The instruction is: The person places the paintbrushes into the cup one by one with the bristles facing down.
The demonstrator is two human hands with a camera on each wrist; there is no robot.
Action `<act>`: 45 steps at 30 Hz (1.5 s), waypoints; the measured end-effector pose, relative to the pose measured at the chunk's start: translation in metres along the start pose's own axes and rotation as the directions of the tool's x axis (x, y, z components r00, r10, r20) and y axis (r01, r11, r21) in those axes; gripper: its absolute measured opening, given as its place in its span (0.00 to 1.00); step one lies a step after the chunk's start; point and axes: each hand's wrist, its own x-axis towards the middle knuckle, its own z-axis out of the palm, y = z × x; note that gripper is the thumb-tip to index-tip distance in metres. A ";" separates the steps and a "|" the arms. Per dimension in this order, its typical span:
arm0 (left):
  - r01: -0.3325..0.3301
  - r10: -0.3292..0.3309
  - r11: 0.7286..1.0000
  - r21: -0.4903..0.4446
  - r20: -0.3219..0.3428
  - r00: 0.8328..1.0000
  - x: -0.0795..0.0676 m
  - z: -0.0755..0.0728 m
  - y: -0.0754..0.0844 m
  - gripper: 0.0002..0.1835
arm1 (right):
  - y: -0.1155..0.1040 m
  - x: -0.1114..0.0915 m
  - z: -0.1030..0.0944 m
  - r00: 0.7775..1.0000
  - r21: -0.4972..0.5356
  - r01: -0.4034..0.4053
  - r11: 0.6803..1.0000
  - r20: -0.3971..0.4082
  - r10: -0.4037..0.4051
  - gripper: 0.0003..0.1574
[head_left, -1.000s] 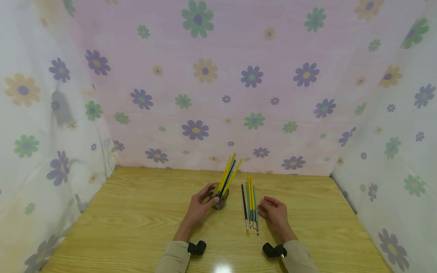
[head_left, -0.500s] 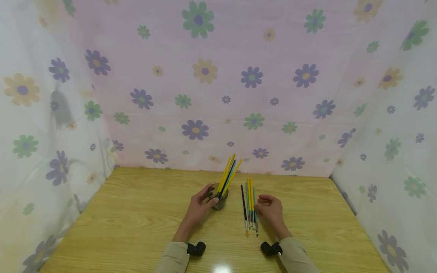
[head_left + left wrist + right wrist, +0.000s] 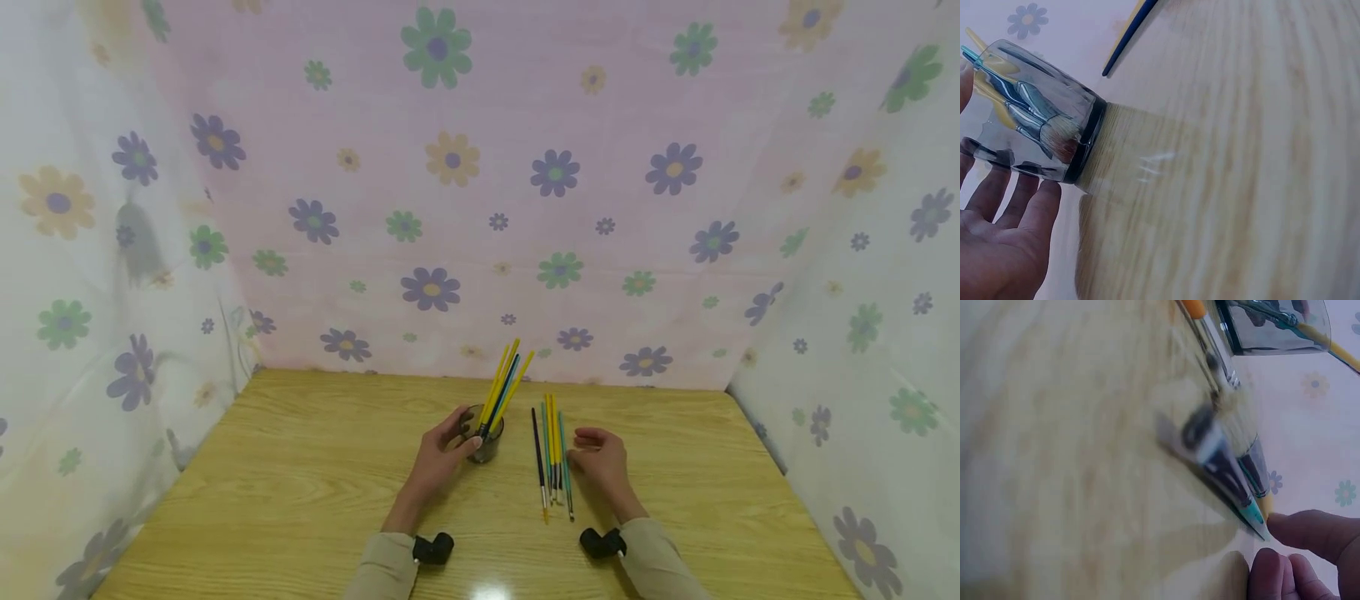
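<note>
My left hand [image 3: 433,463] grips a clear glass [image 3: 1022,134], fingers on one side and thumb near the rim. Several paintbrushes [image 3: 497,392] with yellow and blue-green handles stand in it, bristles down, leaning right. To the right of the glass, more paintbrushes lie side by side on the table, among them a dark-handled brush [image 3: 537,454] and yellow-handled ones [image 3: 552,429]. At the right end of this row, my right hand [image 3: 604,467] pinches a teal-handled paintbrush [image 3: 1229,472] between thumb and fingers. Its bristle end points toward me and looks blurred in the right wrist view.
The wood-grain table [image 3: 300,475] stretches out on both sides of the hands. Flower-print cloth [image 3: 480,183] hangs behind it and along its left and right sides.
My right hand has moved left to the row of paintbrushes, then slightly right again with the teal-handled brush, whose lower end now stands apart from the others. The left hand and glass stay put.
</note>
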 end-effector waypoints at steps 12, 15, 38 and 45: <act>-0.027 0.027 1.000 0.015 0.007 1.000 -0.001 -0.004 0.000 0.36 | 0.001 0.004 -0.007 1.000 -0.006 0.010 1.000 0.026 -0.010 0.26; -0.017 0.017 1.000 -0.003 0.015 1.000 0.000 -0.003 -0.002 0.37 | 0.002 0.002 -0.012 0.999 -0.042 -0.003 0.999 0.043 0.005 0.29; -0.022 0.021 1.000 0.021 0.007 1.000 0.001 -0.003 -0.004 0.37 | -0.011 0.004 -0.017 0.993 -0.178 -0.041 0.983 0.103 0.060 0.35; -0.013 0.013 1.000 0.005 0.009 1.000 0.000 -0.003 -0.004 0.37 | -0.005 0.008 -0.021 0.981 -0.011 -0.103 0.995 0.166 0.103 0.34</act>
